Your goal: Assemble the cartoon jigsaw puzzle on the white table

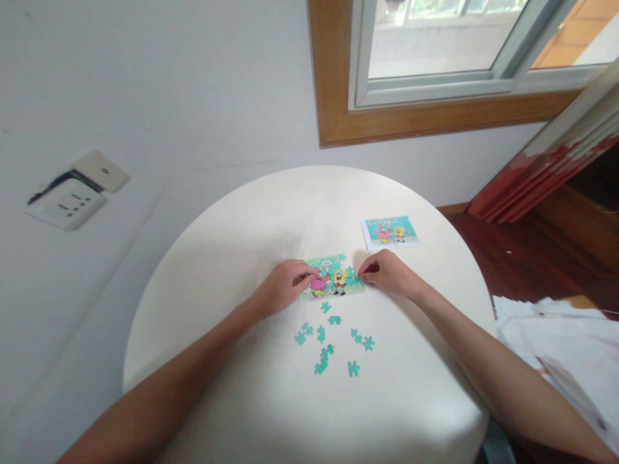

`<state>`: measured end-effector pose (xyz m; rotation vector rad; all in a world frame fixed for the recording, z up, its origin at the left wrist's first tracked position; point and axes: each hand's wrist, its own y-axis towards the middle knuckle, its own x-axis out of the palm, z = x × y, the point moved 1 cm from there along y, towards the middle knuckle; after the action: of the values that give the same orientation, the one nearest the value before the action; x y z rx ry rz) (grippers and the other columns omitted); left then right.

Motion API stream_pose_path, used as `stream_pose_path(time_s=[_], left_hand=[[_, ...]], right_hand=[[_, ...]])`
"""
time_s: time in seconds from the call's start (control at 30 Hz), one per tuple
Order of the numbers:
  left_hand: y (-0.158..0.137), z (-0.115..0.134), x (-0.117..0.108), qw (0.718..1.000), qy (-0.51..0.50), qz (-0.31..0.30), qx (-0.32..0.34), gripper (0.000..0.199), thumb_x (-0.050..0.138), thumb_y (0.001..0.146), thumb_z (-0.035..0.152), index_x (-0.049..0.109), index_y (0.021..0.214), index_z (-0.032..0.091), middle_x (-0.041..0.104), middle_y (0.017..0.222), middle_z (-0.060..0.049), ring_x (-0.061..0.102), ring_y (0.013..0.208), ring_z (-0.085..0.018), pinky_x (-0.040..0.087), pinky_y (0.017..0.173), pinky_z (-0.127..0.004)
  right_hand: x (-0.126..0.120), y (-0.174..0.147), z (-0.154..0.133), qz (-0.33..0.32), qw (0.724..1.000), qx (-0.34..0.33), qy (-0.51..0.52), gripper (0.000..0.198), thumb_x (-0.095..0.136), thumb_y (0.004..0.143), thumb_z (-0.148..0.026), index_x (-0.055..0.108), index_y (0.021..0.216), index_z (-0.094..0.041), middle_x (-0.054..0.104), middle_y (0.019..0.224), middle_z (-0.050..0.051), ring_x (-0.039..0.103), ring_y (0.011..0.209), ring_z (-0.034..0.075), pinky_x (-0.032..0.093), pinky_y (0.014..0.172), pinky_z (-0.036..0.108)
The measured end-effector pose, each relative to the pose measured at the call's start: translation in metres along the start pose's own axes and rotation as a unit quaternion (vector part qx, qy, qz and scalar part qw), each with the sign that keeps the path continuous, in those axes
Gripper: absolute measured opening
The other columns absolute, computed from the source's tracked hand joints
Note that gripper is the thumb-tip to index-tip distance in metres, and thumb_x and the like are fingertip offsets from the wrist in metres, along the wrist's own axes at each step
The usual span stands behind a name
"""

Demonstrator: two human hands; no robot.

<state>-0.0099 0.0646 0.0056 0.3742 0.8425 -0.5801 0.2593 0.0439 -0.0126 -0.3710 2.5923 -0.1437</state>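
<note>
A partly assembled jigsaw puzzle (pixel 325 265) of cartoon figures, pink and yellow on turquoise, lies on the white round table (pixel 217 258). Across its left side rests my left hand (pixel 285 285), fingers stretched out, with the fingertips and thumb touching the picture and covering that edge. At the puzzle's right edge, my right hand (pixel 384 272) is closed in a pinch on a small puzzle piece (pixel 360 278), mostly hidden by the fingertips. The upper right of the picture has a stepped, unfilled edge. Several loose turquoise puzzle pieces (pixel 334 319) are scattered nearer to me.
A reference picture card (pixel 391 232) with the same cartoon scene lies behind my right hand. A wall socket (pixel 70 203) is at left, a wood-framed window (pixel 333 119) behind. White papers (pixel 561 348) are stacked at right, below a red and white curtain (pixel 532 167).
</note>
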Motion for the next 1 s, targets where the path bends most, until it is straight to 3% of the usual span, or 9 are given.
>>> stream_pose_path(time_s=[0.43,0.63,0.83,1.0], left_hand=[[-0.0008,0.0028,-0.0017,1.0,0.0,0.001,-0.006,0.024,0.053,0.092,0.029,0.075,0.093,0.02,0.074,0.094,-0.006,0.065,0.083,-0.018,0.047,0.075,-0.027],[-0.0003,0.0031,-0.0016,1.0,-0.003,0.002,0.003,0.024,0.052,0.093,0.028,0.074,0.093,0.021,0.075,0.096,-0.005,0.066,0.085,-0.018,0.048,0.078,-0.027],[-0.0006,0.0046,-0.0007,1.0,-0.001,0.003,0.007,0.023,0.052,0.092,0.027,0.075,0.094,0.021,0.075,0.098,-0.005,0.067,0.088,-0.018,0.049,0.081,-0.028],[-0.0007,0.0053,0.0004,1.0,0.01,0.001,0.019,0.023,0.052,0.093,0.027,0.074,0.094,0.021,0.074,0.097,-0.005,0.067,0.088,-0.018,0.048,0.082,-0.028]], right_hand=[[-0.0033,0.0005,-0.0006,-0.013,1.0,0.003,0.013,0.012,0.064,0.069,-0.021,0.074,0.068,-0.013,0.068,0.062,0.005,0.055,0.055,0.014,0.04,0.052,0.026],[-0.0063,0.0012,-0.0048,0.006,0.999,-0.007,0.037,0.027,0.056,0.074,-0.021,0.075,0.092,-0.013,0.06,0.057,0.001,0.047,0.051,0.011,0.033,0.048,0.024],[-0.0058,0.0009,-0.0032,0.013,0.995,0.025,0.093,0.007,0.06,0.067,-0.02,0.064,0.072,-0.017,0.063,0.058,0.002,0.058,0.055,0.014,0.042,0.053,0.026],[-0.0055,-0.0026,-0.0045,-0.007,0.989,0.071,0.128,0.005,0.064,0.064,-0.02,0.062,0.068,-0.017,0.067,0.059,0.005,0.062,0.056,0.016,0.046,0.053,0.027]])
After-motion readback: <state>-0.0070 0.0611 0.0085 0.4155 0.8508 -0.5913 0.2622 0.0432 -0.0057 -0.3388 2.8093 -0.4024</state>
